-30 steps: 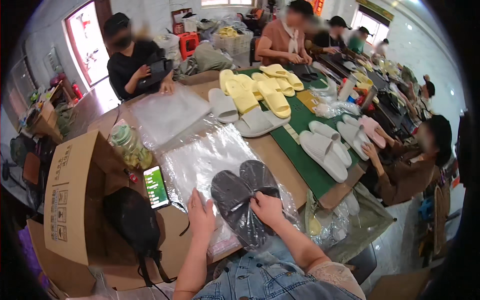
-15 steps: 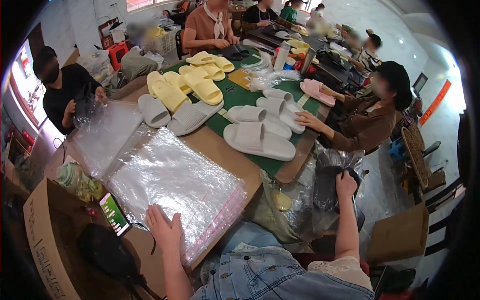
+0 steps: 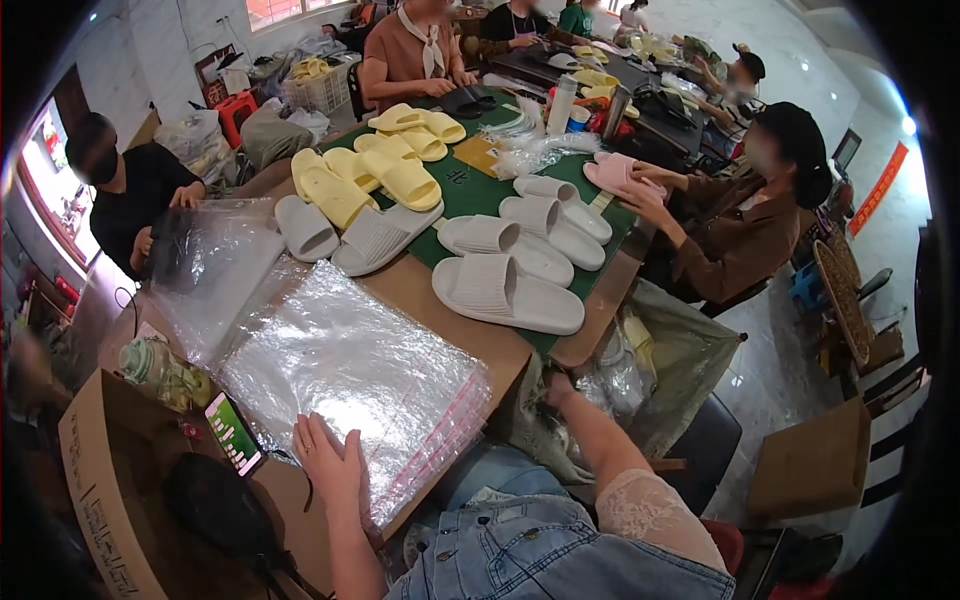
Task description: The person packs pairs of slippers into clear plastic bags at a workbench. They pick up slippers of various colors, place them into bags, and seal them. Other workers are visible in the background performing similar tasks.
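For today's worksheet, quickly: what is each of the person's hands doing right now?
Left hand: open, flat on the stack of clear plastic bags.
Right hand: down in the large sack beside the table; grip cannot be told.

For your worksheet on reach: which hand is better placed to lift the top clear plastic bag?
Left. The left hand lies flat on the stack of clear plastic bags; the right hand reaches below the table edge.

The dark slippers held by both hands 1 s ago are gone; the right hand now reaches below the table edge, the left hand flat on the stack of clear bags.
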`<state>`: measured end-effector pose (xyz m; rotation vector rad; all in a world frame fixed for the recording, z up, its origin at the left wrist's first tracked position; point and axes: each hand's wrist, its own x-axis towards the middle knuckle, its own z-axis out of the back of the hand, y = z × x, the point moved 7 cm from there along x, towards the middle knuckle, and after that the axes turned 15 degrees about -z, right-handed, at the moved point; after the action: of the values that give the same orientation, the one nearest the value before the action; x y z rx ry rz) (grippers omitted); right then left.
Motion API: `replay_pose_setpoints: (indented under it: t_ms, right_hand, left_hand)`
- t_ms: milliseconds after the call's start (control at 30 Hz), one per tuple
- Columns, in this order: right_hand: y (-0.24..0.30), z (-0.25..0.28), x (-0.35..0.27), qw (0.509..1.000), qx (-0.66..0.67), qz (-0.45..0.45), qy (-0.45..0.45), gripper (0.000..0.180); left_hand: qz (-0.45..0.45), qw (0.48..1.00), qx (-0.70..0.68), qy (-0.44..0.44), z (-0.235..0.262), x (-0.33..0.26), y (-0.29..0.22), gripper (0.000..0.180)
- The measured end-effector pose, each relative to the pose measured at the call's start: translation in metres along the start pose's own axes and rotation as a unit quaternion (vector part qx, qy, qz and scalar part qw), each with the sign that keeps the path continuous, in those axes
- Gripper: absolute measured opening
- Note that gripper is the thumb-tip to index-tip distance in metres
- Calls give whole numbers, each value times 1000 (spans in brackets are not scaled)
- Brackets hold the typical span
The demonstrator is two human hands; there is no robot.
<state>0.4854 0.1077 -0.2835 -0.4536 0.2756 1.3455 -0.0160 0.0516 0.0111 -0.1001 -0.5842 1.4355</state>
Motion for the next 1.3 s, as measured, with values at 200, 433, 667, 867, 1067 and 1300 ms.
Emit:
replay_pose_setpoints:
  t_ms: [200, 433, 667, 867, 1067, 1300]
  right_hand:
    - [36, -28, 14, 949, 275, 110, -107, 32]
    - [-155, 31, -95, 546, 681, -307, -381, 16]
    - [-75, 314, -142, 750, 434, -13, -498, 33]
    - [29, 335, -6, 864, 307, 84, -389, 52]
    - [68, 353, 12, 886, 314, -8, -342, 38]
    - [55, 338, -54, 882, 302, 21, -361, 21]
  left_hand:
    - [0, 1000, -10, -5, -1, -3, 6, 77]
    - [-8, 999, -42, -2, -1, 3, -4, 78]
    - [2, 1000, -31, -4, 3, -1, -3, 76]
    - [-9, 999, -30, -3, -2, 1, -3, 76]
    - [-112, 991, -64, 20, 10, 5, -18, 78]
    - [-248, 961, -81, 92, -1, -3, -42, 76]
